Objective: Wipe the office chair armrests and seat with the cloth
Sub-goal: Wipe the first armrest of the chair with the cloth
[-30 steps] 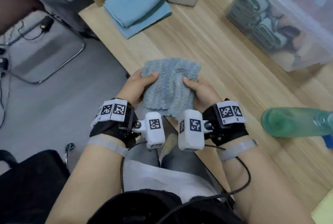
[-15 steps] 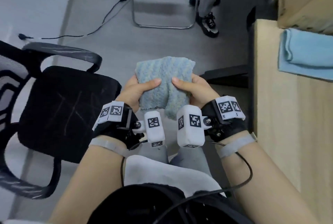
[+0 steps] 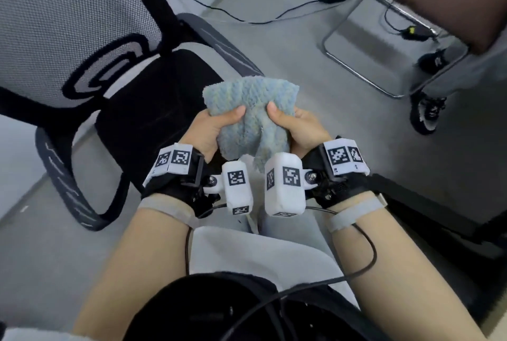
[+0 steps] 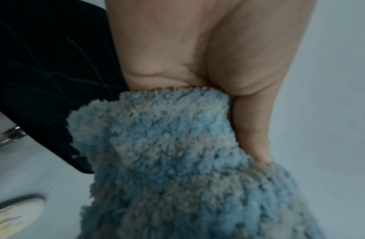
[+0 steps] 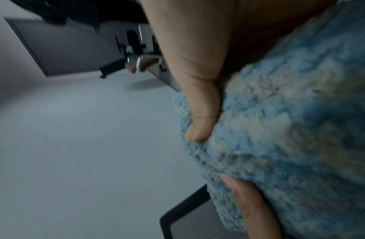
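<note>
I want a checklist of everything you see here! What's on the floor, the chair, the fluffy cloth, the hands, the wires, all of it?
Surface: grey floor, no table in view.
Job's things: fluffy blue cloth bunched, held above the black seat; two armrests; mesh backrest.
Clutter: nothing seen.
Hands: left hand and right hand both grip the cloth, thumbs on top.
Cables: black cables on the floor; wrist-camera cable along the right forearm.
Surroundings: metal-framed chair; another person's shoe.

One cloth (image 3: 248, 115), two hands (image 3: 211, 129), one office chair (image 3: 153, 110), two armrests (image 3: 68, 184), one metal-framed chair (image 3: 444, 3)
</note>
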The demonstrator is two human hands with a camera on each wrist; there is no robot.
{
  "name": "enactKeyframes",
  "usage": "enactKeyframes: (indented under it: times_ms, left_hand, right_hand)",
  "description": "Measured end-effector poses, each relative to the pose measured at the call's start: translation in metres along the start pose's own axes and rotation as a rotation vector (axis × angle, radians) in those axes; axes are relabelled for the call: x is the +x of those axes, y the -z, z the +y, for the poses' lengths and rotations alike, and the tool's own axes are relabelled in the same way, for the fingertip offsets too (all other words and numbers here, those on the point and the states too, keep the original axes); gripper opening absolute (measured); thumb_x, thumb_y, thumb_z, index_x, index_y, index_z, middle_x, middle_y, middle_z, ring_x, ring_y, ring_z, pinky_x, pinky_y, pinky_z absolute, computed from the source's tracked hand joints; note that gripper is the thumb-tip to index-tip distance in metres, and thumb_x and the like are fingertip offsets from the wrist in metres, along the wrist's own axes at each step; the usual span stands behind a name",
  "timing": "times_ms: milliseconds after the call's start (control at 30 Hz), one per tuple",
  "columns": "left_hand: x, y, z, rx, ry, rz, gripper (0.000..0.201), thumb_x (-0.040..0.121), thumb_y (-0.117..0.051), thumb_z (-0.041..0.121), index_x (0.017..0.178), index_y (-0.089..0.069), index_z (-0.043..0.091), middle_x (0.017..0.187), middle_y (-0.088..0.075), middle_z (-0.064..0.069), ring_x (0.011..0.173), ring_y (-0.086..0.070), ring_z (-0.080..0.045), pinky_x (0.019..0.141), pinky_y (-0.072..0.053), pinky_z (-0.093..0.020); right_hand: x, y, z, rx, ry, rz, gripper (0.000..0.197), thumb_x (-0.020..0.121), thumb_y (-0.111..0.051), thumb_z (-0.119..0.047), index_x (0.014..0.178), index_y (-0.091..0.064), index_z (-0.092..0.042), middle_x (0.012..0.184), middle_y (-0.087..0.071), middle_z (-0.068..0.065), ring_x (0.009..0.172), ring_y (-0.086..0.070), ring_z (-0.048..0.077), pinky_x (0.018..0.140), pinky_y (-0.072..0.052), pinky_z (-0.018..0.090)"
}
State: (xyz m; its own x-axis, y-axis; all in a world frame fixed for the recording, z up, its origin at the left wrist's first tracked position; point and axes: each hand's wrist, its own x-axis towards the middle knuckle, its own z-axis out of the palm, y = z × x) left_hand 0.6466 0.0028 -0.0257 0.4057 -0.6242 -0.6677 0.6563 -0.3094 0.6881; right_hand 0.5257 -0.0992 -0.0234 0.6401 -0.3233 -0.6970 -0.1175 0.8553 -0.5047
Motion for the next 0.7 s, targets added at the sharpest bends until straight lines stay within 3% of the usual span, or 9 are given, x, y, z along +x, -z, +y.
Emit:
enactKeyframes:
  times_ms: [133,267,333,433,500,567,633,700]
  left_hand:
    - [0.032,0.026,0.004,-0.063,0.008,0.159,0.019,0.086,-0.058,0.015,0.105,-0.062,0.011,0.104,-0.068,-0.004,0.09,-0.068,-0.014,0.073,-0.057,-0.027]
    - [0.072,0.032,-0.002,-0.134,0.026,0.286,0.021,0.086,-0.059,0.017,0.107,-0.061,0.013,0.105,-0.067,-0.004,0.094,-0.066,-0.016,0.076,-0.056,-0.028]
    - [0.092,0.03,-0.009,-0.141,0.028,0.331,0.022,0.087,-0.058,0.021,0.108,-0.06,0.015,0.107,-0.067,-0.003,0.096,-0.066,-0.016,0.078,-0.055,-0.028]
    - [0.119,0.027,-0.019,-0.08,0.018,0.398,0.018,0.09,-0.053,0.03,0.106,-0.06,0.026,0.114,-0.065,0.001,0.105,-0.062,-0.015,0.086,-0.051,-0.029]
    - [0.131,0.026,-0.026,-0.069,0.012,0.409,0.023,0.093,-0.047,0.033,0.112,-0.057,0.028,0.118,-0.063,0.005,0.108,-0.06,-0.01,0.088,-0.049,-0.027]
    - [0.143,0.026,-0.031,-0.08,0.002,0.401,0.029,0.095,-0.042,0.032,0.121,-0.054,0.025,0.121,-0.062,0.006,0.11,-0.059,-0.007,0.089,-0.048,-0.026]
    - [0.155,0.025,-0.035,-0.109,-0.003,0.39,0.033,0.097,-0.038,0.03,0.127,-0.049,0.023,0.125,-0.059,0.005,0.113,-0.056,-0.007,0.092,-0.046,-0.026]
    - [0.167,0.023,-0.036,-0.145,-0.007,0.367,0.035,0.098,-0.035,0.028,0.131,-0.046,0.022,0.128,-0.056,0.005,0.117,-0.054,-0.008,0.094,-0.045,-0.027]
  right_hand:
    - [0.056,-0.016,-0.008,-0.109,-0.131,-0.061,0.029,0.09,-0.053,-0.016,0.11,-0.059,0.003,0.101,-0.068,0.018,0.087,-0.068,0.028,0.076,-0.058,0.04]
    - [0.109,-0.013,-0.024,-0.225,-0.23,-0.055,0.036,0.088,-0.056,-0.019,0.116,-0.057,0.004,0.11,-0.064,0.022,0.09,-0.068,0.03,0.071,-0.058,0.039]
    - [0.131,-0.007,-0.036,-0.263,-0.226,-0.021,0.033,0.087,-0.059,-0.019,0.111,-0.061,0.004,0.105,-0.067,0.021,0.09,-0.068,0.031,0.07,-0.058,0.039]
    - [0.16,0.008,-0.059,-0.218,-0.049,0.083,0.015,0.085,-0.062,-0.017,0.091,-0.069,-0.006,0.099,-0.07,0.016,0.093,-0.068,0.031,0.079,-0.056,0.044]
    - [0.179,0.018,-0.073,-0.181,0.166,0.144,0.013,0.083,-0.063,-0.014,0.095,-0.065,-0.011,0.104,-0.067,0.013,0.102,-0.064,0.031,0.088,-0.052,0.047]
    - [0.198,0.026,-0.083,-0.24,0.379,0.179,0.019,0.076,-0.066,-0.013,0.094,-0.062,-0.015,0.094,-0.069,0.002,0.098,-0.064,0.024,0.089,-0.052,0.044]
    - [0.22,0.033,-0.084,-0.488,0.489,0.185,0.015,0.069,-0.069,-0.017,0.082,-0.061,-0.017,0.072,-0.069,-0.013,0.078,-0.064,0.008,0.075,-0.055,0.03]
    - [0.238,0.038,-0.073,-0.807,0.47,0.095,0.025,0.066,-0.071,-0.028,0.068,-0.057,-0.007,0.064,-0.062,-0.012,0.065,-0.058,0.006,0.062,-0.05,0.025]
